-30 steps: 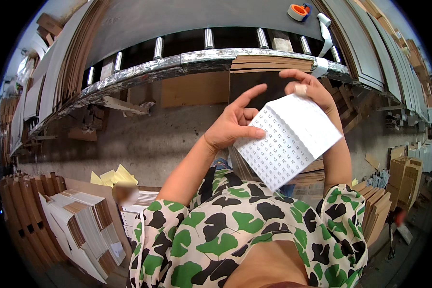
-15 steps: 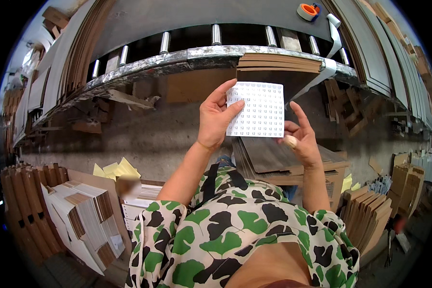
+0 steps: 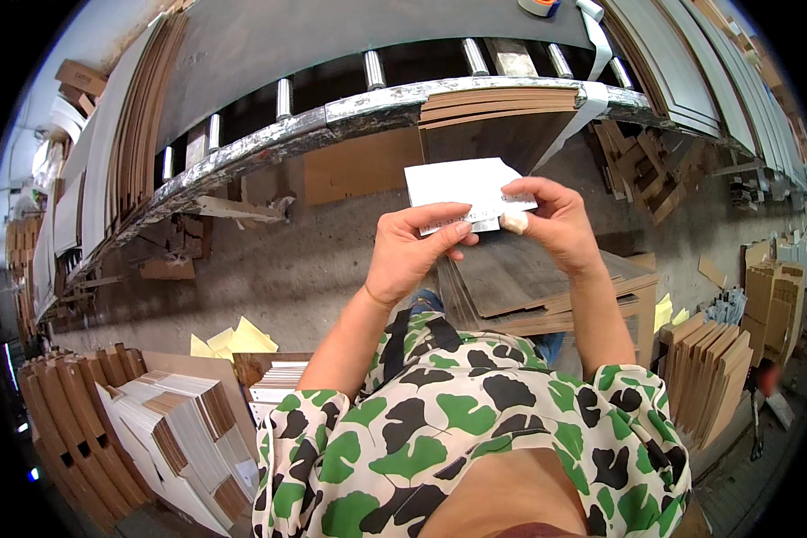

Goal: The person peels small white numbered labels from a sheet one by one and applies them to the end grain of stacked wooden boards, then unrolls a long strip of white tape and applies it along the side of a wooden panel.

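Note:
Between my two hands is a white sticker sheet (image 3: pixel 457 182), its plain back facing up and its near edge bent over so a strip of printed rows shows. My left hand (image 3: pixel 414 247) pinches the near left part of that strip between thumb and fingers. At the right side, my right hand (image 3: pixel 560 224) grips the sheet's corner; a pale wrap covers its thumb tip. Just beyond the sheet, brown cardboard sheets (image 3: pixel 502 106) lean against the bench edge. Below my hands lies a stack of dark flat cardboard (image 3: pixel 529 278).
A roller bench (image 3: pixel 368 108) with a dark top runs across ahead. On it, a tape roll (image 3: pixel 540 7) and a white strip (image 3: pixel 598 45) lie at the right. Folded white cartons (image 3: pixel 166 421) stand at lower left, brown cardboard (image 3: pixel 704 386) at lower right. Yellow paper (image 3: pixel 242 339) lies at left.
The sticker sheet, earlier flat with its printed face up in my left hand, is now bent over. My right hand has closed onto its right side, and my view has shifted slightly.

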The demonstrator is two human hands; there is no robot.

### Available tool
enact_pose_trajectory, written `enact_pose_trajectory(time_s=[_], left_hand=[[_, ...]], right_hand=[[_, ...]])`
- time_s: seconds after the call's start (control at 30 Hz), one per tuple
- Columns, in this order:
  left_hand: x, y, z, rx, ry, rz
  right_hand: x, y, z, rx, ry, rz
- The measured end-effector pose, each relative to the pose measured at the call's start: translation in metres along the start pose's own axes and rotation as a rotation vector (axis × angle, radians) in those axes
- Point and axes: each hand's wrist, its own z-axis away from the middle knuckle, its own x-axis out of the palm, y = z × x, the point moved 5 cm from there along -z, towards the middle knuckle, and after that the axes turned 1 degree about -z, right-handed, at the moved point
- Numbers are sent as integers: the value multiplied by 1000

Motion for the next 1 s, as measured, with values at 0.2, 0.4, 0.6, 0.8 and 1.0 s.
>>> enact_pose_trajectory(time_s=[0.2,0.4,0.6,0.8,1.0], left_hand=[[7,4,3,27,30,-16],[10,9,3,48,87,-25],[11,20,6,116,81,-118],[8,29,6,134,11,-268],[-3,23,4,-12,25,-114]], right_hand=[[9,-2,4,33,9,133],[15,-12,4,-52,31,202],[15,-19,5,-93,26,299],[20,-23,4,-208,32,365],[10,-22,4,-68,35,304]])
